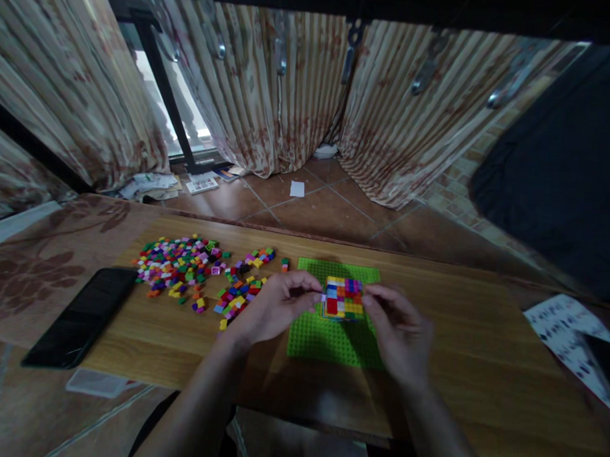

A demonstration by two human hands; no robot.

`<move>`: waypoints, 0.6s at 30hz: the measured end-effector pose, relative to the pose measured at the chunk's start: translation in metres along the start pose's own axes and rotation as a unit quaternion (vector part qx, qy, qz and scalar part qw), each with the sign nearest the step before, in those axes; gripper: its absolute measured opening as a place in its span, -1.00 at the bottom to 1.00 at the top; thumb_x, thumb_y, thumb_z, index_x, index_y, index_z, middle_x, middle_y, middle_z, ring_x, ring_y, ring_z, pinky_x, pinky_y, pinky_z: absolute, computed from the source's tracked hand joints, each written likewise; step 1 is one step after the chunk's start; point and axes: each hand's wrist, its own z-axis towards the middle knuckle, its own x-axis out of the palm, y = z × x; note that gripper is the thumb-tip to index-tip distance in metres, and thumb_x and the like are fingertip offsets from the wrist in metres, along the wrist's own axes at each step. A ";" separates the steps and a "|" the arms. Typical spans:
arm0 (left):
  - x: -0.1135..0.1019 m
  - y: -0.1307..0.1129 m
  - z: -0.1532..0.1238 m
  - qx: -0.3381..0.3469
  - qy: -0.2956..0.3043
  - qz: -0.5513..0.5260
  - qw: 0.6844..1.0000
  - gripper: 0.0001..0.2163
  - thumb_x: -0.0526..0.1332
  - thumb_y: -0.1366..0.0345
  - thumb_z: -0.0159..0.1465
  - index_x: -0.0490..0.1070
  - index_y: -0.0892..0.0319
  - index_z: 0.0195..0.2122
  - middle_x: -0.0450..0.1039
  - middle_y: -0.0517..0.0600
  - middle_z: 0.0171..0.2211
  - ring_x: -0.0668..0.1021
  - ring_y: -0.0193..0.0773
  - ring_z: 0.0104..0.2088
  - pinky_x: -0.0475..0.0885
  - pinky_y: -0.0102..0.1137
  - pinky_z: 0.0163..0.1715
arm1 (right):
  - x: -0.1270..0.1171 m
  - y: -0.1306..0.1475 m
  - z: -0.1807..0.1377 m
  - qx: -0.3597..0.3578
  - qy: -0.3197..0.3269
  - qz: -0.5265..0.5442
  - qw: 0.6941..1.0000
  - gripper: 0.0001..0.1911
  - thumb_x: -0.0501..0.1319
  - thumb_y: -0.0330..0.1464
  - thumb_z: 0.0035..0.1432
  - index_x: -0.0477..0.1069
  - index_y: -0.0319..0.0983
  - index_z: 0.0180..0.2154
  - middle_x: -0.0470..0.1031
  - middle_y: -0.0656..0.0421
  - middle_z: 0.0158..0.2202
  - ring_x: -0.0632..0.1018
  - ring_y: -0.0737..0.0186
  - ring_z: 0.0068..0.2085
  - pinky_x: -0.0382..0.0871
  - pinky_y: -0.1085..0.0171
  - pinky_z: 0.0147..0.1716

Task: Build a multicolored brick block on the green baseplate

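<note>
A many-coloured block of stacked toy bricks (343,299) stands on a green studded baseplate (334,351) in front of me. My left hand (282,306) is at the block's left side, thumb and forefinger pinched on what looks like a small pale toy brick (323,297), mostly hidden by the fingertips. On the other side, my right hand (401,328) has its curled fingertips against the block's right edge and grips it there. Part of the baseplate lies under my hands.
A large heap of loose bricks (173,263) lies on the wooden table (464,343) at the left. Smaller brick clusters (237,296) lie nearer my left hand. A dark tablet-like slab (82,316) overlaps the table's left end. Striped curtains (260,97) hang beyond.
</note>
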 end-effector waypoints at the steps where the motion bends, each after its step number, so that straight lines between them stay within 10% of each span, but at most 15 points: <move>1: 0.002 0.000 0.000 -0.002 0.002 -0.014 1.000 -0.86 0.26 0.26 0.26 0.46 0.25 -0.28 0.44 -0.05 -0.41 0.47 -0.36 -0.41 0.37 -0.45 -0.38 | 0.001 0.004 -0.003 -0.022 0.033 -0.009 0.999 -0.88 0.31 -0.35 0.17 0.57 -0.10 -0.21 0.53 0.18 -0.24 0.53 0.28 -0.29 0.44 0.28 -0.31; 7: 0.012 0.003 0.002 -0.008 0.043 -0.063 0.997 -0.85 0.28 0.27 0.25 0.46 0.26 -0.28 0.43 -0.07 -0.43 0.44 -0.39 -0.43 0.35 -0.46 -0.38 | 0.009 0.017 -0.011 -0.104 0.142 -0.066 0.982 -0.76 0.28 -0.42 0.20 0.52 -0.08 -0.09 0.53 0.15 -0.15 0.57 0.24 -0.18 0.49 0.24 -0.21; 18: 0.017 -0.002 0.001 -0.011 0.053 -0.091 0.994 -0.84 0.29 0.25 0.24 0.46 0.25 -0.27 0.44 -0.06 -0.41 0.45 -0.38 -0.40 0.36 -0.46 -0.35 | 0.010 0.014 -0.013 -0.111 0.136 -0.096 0.980 -0.83 0.25 -0.39 0.25 0.52 -0.09 -0.12 0.58 0.16 -0.19 0.60 0.22 -0.18 0.52 0.22 -0.19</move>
